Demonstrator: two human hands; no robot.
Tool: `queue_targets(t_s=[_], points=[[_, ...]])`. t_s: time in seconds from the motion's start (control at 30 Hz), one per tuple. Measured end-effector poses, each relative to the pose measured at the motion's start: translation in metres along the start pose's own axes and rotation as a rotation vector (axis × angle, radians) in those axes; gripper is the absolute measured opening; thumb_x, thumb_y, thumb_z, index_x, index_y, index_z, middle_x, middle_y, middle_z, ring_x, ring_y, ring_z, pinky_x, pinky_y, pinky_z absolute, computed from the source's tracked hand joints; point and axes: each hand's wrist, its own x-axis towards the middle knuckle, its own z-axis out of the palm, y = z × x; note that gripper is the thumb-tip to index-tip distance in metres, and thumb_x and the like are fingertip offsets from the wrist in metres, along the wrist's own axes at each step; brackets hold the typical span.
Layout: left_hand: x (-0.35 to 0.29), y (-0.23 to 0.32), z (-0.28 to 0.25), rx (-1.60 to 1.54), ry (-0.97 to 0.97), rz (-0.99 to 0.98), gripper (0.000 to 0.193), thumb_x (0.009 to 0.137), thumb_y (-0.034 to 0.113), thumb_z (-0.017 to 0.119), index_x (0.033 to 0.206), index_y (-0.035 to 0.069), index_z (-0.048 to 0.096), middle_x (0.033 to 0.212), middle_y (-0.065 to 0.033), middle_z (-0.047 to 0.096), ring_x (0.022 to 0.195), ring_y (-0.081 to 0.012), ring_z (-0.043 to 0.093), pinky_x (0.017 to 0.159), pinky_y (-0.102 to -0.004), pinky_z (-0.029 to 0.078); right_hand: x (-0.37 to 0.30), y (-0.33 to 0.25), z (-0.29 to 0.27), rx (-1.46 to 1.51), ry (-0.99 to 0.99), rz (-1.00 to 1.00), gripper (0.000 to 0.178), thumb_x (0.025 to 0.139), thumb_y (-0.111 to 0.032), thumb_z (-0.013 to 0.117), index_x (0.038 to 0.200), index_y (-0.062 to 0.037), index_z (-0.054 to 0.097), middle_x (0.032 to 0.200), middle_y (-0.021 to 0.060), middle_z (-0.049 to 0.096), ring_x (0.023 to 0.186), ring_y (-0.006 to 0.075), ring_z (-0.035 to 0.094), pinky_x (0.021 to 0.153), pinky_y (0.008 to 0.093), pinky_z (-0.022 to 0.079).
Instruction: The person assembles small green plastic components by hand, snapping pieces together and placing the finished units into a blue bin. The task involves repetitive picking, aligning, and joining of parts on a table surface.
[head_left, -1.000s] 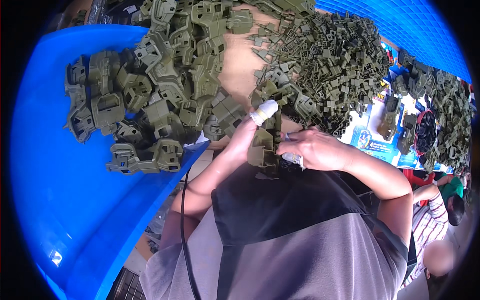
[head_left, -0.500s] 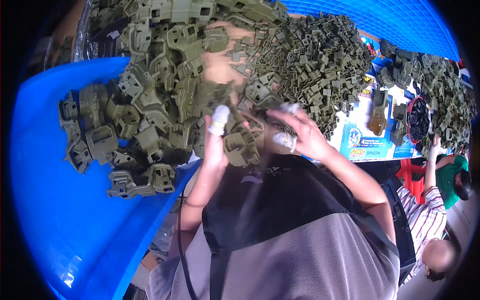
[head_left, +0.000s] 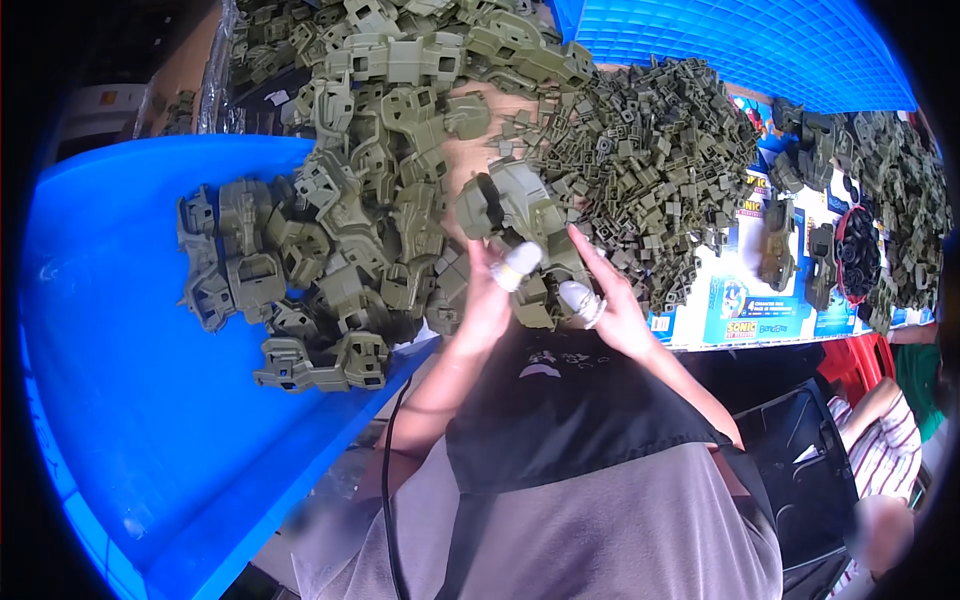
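Note:
An olive-green molded plastic part [head_left: 530,205], shaped like a toy vehicle body with cut-outs, is held in front of my torso between both hands. My left hand [head_left: 490,295] is closed on its near left side, the thumb wrapped in white. My right hand [head_left: 618,312] grips its right side, with a white-wrapped thumb and the index finger stretched along the edge. The fingers beneath the part are hidden. Similar large green parts [head_left: 350,220] are heaped to the left, and a pile of small green pieces [head_left: 650,150] lies just beyond my right hand.
A large blue bin [head_left: 130,400] stands at the left, with green parts over its edge. Behind the small pieces is a blue crate [head_left: 740,50]. At right are printed sheets [head_left: 765,310], a red-rimmed container of black pieces [head_left: 858,255] and a person in a striped shirt [head_left: 890,440].
My hands, blurred and apart before, are now closer together around the green part, which is turned more upright and extends farther away. The view has shifted, and the co-worker's arm has drawn back.

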Motion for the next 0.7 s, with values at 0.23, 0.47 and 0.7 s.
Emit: queue_targets(t_s=[0.23,0.47,0.7], points=[[-0.012,0.007,0.002,0.019,0.053,-0.054,0.077,0.077,-0.001,0.064,0.136,0.015,0.017,0.127,-0.0083,0.042,0.110,-0.0200,0.049,0.090,-0.0315,0.045,-0.011,-0.019,0.015,-0.284,0.018,-0.075,0.067,0.083,-0.022,0.059,0.140,-0.0106,0.026,0.117,0.0251,0.052,0.109,0.0386,0.051,0.091,0.0389,0.042],[-0.012,0.006,-0.004,-0.007,0.155,-0.050,0.056,0.079,-0.001,0.062,0.127,0.011,0.035,0.116,-0.0095,0.052,0.102,-0.0174,0.056,0.081,-0.0306,0.051,-0.006,-0.029,0.011,-0.342,-0.166,-0.145,0.068,0.085,-0.023,0.056,0.140,-0.0050,0.021,0.120,0.0248,0.050,0.110,0.0352,0.051,0.094,0.0371,0.039],[-0.002,0.014,0.003,-0.065,0.015,-0.033,0.050,0.081,0.007,0.061,0.126,0.009,0.041,0.112,-0.0058,0.054,0.099,-0.0173,0.057,0.083,-0.0337,0.050,-0.016,0.008,0.008,0.962,-0.150,0.754,0.068,0.083,-0.019,0.063,0.140,-0.0089,0.027,0.134,0.0110,0.041,0.115,0.0182,0.048,0.093,0.0329,0.042]])
